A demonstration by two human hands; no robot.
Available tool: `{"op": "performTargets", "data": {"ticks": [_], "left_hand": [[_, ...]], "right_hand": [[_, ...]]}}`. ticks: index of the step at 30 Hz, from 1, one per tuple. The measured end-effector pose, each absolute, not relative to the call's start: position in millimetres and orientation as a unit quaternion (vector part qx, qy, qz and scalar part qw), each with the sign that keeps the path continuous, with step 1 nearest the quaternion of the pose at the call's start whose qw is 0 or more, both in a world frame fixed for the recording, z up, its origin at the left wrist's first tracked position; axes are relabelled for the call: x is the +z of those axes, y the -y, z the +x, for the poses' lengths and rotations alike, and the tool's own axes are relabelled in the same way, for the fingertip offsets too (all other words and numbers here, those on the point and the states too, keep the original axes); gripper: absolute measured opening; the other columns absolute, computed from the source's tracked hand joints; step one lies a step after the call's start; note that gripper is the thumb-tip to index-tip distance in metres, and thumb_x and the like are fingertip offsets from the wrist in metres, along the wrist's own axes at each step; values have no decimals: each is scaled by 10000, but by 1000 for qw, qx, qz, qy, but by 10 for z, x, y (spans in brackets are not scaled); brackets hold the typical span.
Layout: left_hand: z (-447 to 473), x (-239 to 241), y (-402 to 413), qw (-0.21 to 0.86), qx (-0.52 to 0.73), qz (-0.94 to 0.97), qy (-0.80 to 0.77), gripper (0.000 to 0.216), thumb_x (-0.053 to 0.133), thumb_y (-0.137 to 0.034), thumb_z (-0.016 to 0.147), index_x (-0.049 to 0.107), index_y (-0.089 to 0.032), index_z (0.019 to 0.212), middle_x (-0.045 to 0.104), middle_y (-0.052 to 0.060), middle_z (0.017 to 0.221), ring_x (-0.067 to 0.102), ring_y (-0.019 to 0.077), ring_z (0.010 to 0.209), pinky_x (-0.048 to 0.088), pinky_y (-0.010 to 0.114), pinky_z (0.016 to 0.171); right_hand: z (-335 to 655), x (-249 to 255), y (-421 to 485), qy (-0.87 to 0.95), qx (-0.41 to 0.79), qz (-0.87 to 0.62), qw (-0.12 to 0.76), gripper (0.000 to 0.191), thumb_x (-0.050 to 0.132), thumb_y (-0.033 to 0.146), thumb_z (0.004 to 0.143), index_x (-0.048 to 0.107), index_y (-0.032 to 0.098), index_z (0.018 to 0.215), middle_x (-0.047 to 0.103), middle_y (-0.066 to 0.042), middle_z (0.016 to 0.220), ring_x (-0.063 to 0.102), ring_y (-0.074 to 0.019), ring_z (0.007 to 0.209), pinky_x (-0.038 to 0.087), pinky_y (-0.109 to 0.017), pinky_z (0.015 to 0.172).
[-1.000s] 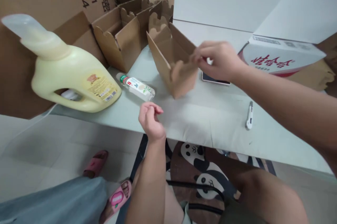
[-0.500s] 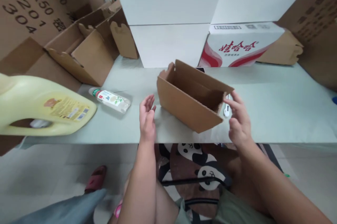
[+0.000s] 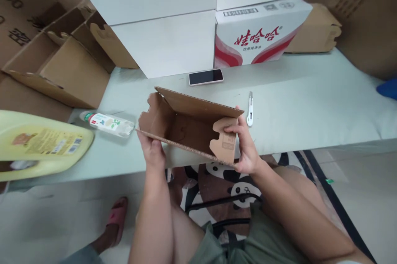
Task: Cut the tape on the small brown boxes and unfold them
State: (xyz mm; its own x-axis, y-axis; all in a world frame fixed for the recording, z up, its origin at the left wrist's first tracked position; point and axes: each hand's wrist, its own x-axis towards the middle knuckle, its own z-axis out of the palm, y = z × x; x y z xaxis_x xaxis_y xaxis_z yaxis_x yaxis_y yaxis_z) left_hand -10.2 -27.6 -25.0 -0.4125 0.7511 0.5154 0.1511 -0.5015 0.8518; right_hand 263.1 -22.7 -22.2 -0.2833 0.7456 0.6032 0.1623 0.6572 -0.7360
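Observation:
An open-topped cardboard box is tilted toward me above the table's front edge, its inside facing up. My left hand is closed on its left end, thumb against the near wall and the other fingers partly hidden behind the cardboard. At the right end my right hand grips the box, with fingers over the notched end flap and the thumb at the lower corner. Just right of that hand lies a white utility knife. Behind the box rests a phone, dark screen up.
A clear labelled bottle and a large yellow jug lie at the left. Several cardboard boxes stand behind them. White cartons and a red-and-white carton line the back. Another person's foot in a pink slipper is below.
My left hand has gone from apart to holding the box. My right hand has closed on its other end. The box has turned, showing more of its inside; the view has shifted right.

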Motion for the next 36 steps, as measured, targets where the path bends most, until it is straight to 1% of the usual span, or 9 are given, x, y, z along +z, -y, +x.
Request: {"op": "performTargets", "data": {"ticks": [3, 6, 10, 16, 20, 25, 30, 33, 36], "left_hand": [[-104, -302, 321, 186, 688, 513, -479, 761, 653, -741, 768, 580, -285, 1373, 605, 101, 1359, 563, 298, 1318, 439, 438, 1131], [-98, -308, 374, 116, 669, 524, -514, 701, 615, -764, 781, 679, -212, 1209, 623, 114, 1197, 602, 294, 1198, 482, 444, 1068], [6, -261, 454, 38, 666, 561, -490, 551, 619, -689, 834, 717, -214, 1095, 597, 87, 1094, 602, 261, 1120, 517, 412, 988], [175, -184, 535, 71, 674, 607, -414, 602, 575, -664, 884, 564, -320, 1378, 590, 84, 1384, 560, 293, 1324, 422, 482, 1137], [182, -131, 559, 50, 661, 628, -408, 574, 509, -650, 928, 576, -342, 1408, 597, 62, 1433, 546, 297, 1357, 370, 532, 1185], [189, -59, 562, 56, 622, 658, -421, 422, 498, -597, 961, 778, -306, 1082, 740, 49, 1169, 584, 297, 1293, 399, 560, 1156], [257, -74, 566, 132, 658, 584, -456, 341, 539, -500, 975, 769, -272, 1080, 742, 57, 1139, 583, 287, 1306, 382, 524, 1182], [282, -115, 552, 199, 689, 507, -478, 507, 636, -526, 910, 609, -292, 1359, 630, 78, 1393, 524, 302, 1387, 386, 497, 1188], [270, -139, 522, 241, 689, 503, -463, 664, 693, -584, 833, 530, -314, 1417, 497, 73, 1542, 438, 325, 1463, 355, 485, 1218]], "right_hand": [[2635, -239, 308, 745, 267, -332, 513, 917, 472, 933, 722, 474, 311, 1395, 130, -86, 1710, 147, -456, 1574, 286, -689, 1203], [2632, -272, 331, 706, 245, -378, 546, 679, 500, 731, 887, 495, 321, 1428, 151, -60, 1716, 222, -423, 1565, 262, -681, 1223], [2657, -269, 310, 657, 241, -377, 606, 471, 472, 599, 949, 621, 298, 1279, 359, -51, 1641, 379, -374, 1507, 328, -630, 1217], [2671, -120, 328, 657, 244, -339, 628, 296, 542, 521, 949, 721, 286, 932, 717, -54, 1200, 418, -374, 1487, 303, -664, 1225], [2680, -126, 313, 654, 260, -302, 643, 349, 527, 518, 958, 734, 284, 802, 749, -38, 1038, 491, -386, 1431, 243, -721, 1232], [2703, -161, 297, 665, 252, -319, 627, 484, 453, 629, 962, 728, 276, 776, 751, -52, 992, 622, -378, 1287, 318, -721, 1192], [2638, -112, 348, 623, 269, -417, 605, 324, 573, 524, 949, 621, 306, 1184, 698, -76, 1191, 525, -339, 1403, 390, -640, 1179], [2651, -99, 311, 611, 305, -425, 594, 544, 609, 502, 935, 429, 365, 1430, 490, -76, 1522, 483, -303, 1443, 422, -578, 1178], [2737, -64, 183, 639, 337, -417, 552, 695, 605, 559, 922, 288, 430, 1527, 237, -27, 1692, 348, -314, 1535, 397, -587, 1193]]}}
